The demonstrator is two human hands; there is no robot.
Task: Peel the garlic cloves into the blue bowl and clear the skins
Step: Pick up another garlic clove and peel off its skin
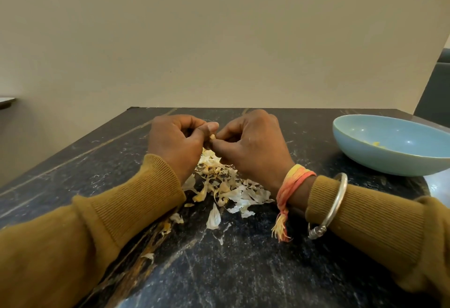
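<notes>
Single head view: looks forward and down, close over dark table, facing plain wall.

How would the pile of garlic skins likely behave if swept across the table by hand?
The garlic skins look thin, curled and papery, so they are probably very light and floppy, apt to scatter or cling rather than slide together. Some lie apart from the pile on the dark table, so one push would likely miss them.
</notes>
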